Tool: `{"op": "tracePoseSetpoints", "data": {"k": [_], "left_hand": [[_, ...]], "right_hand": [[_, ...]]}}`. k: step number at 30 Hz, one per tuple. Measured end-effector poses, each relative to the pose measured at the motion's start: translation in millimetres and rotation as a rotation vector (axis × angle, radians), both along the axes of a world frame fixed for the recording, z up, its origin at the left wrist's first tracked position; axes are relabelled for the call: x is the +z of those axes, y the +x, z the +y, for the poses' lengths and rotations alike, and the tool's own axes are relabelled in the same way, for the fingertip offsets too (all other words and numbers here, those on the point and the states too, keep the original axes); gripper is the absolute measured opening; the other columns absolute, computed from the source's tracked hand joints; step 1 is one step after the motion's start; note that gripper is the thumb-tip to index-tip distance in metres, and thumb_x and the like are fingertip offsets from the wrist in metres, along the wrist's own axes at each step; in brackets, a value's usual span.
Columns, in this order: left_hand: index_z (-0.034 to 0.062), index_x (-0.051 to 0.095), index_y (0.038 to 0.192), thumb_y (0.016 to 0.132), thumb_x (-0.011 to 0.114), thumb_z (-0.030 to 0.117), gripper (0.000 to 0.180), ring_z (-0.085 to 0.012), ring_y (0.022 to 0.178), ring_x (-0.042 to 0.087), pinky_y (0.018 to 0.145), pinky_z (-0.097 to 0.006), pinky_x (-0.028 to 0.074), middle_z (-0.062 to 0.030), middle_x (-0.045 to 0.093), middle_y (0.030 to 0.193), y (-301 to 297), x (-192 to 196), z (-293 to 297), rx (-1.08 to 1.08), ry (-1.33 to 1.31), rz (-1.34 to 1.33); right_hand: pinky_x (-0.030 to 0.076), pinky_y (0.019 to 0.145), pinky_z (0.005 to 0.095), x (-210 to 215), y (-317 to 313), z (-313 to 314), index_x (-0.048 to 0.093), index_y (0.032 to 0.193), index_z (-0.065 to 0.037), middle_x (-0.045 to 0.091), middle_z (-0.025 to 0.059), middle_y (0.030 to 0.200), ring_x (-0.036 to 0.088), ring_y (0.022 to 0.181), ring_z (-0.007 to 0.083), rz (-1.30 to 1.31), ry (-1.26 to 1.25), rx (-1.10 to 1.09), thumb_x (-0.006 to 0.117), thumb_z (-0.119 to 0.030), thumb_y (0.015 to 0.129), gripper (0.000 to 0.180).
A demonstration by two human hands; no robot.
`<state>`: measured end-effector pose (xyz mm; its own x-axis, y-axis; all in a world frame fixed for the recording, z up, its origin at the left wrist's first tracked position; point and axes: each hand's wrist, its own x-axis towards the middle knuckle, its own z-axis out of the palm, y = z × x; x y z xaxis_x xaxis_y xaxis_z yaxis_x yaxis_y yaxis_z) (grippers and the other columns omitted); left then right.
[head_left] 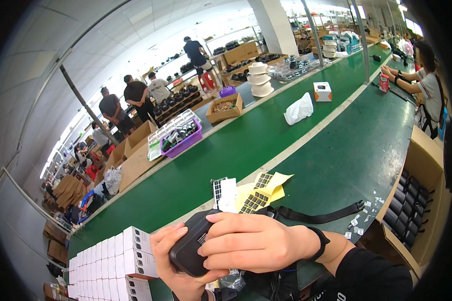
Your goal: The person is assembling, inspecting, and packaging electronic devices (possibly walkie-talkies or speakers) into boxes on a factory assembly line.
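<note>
My left hand (173, 261) is wrapped round the left side of a black rounded box-shaped device (188, 248), with the thumb beneath it. Across the top lies my right hand (251, 243), its fingers bent and pressed on the face near some small pale print. Whatever is under those fingertips is hidden. Just beyond the hands are a yellow sheet of black stickers (256, 198) and a white sheet (228, 194). A black strap (316, 216) stretches to the right along the dark green table.
Stacked white boxes (103, 266) stand at left. An open carton of black devices (412, 200) is at right, near white scraps (356, 226). Across the green belt (226, 150) sit a purple basket (183, 143) and a white bag (299, 109). A co-worker (424, 75) sits far right.
</note>
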<state>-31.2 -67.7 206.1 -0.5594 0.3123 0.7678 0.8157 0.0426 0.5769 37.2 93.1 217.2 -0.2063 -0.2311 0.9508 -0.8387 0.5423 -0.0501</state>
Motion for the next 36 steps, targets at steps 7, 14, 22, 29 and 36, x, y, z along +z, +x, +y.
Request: {"op": "tracePoseSetpoints", "data": {"k": [7,14,22,29,36], "left_hand": [[0.0004,0.051,0.108,0.041,0.077,0.067,0.097,-0.0184,0.091,0.051,0.079,-0.031,0.042,-0.0077,0.052,0.101,-1.5,0.5,-1.4,0.019,-0.002,-0.010],[0.0003,0.052,0.108,0.040,0.077,0.067,0.098,-0.0168,0.087,0.050,0.076,-0.030,0.042,-0.0063,0.050,0.097,2.0,5.2,-4.4,0.029,-0.013,-0.017],[-0.0003,0.052,0.108,0.041,0.078,0.066,0.098,-0.0144,0.084,0.051,0.073,-0.027,0.041,-0.0047,0.048,0.093,4.4,7.1,-2.8,0.012,0.004,-0.103],[0.0001,0.053,0.108,0.041,0.077,0.067,0.097,-0.0146,0.083,0.051,0.073,-0.027,0.041,-0.0043,0.048,0.091,2.8,5.5,0.7,0.017,0.006,-0.104],[0.0009,0.054,0.107,0.043,0.080,0.063,0.093,-0.0159,0.084,0.050,0.075,-0.028,0.041,-0.0041,0.047,0.090,1.3,4.9,-4.7,0.027,-0.009,-0.055]], "right_hand": [[0.048,0.088,0.0453,-0.9,0.8,-1.5,0.061,0.091,0.004,0.058,0.0139,0.096,0.058,0.086,0.0296,-0.023,-0.013,0.007,0.060,0.003,0.074,0.017],[0.042,0.090,0.0422,0.6,-0.9,-6.6,0.050,0.091,0.000,0.049,0.0119,0.091,0.051,0.087,0.0292,-0.099,-0.003,0.084,0.057,-0.001,0.073,0.019],[0.041,0.094,0.0449,-3.3,-3.4,-4.1,0.050,0.097,-0.002,0.054,0.0106,0.097,0.054,0.089,0.0269,-0.217,-0.176,0.247,0.063,0.008,0.072,0.030],[0.040,0.096,0.0459,-6.9,-7.7,-0.1,0.050,0.096,-0.001,0.054,0.0118,0.098,0.053,0.091,0.0300,-0.196,-0.080,0.212,0.064,0.006,0.073,0.028],[0.039,0.096,0.0481,-3.5,-5.4,-1.8,0.049,0.095,0.000,0.053,0.0126,0.096,0.054,0.089,0.0288,-0.159,-0.042,0.148,0.063,0.004,0.075,0.024]]}}
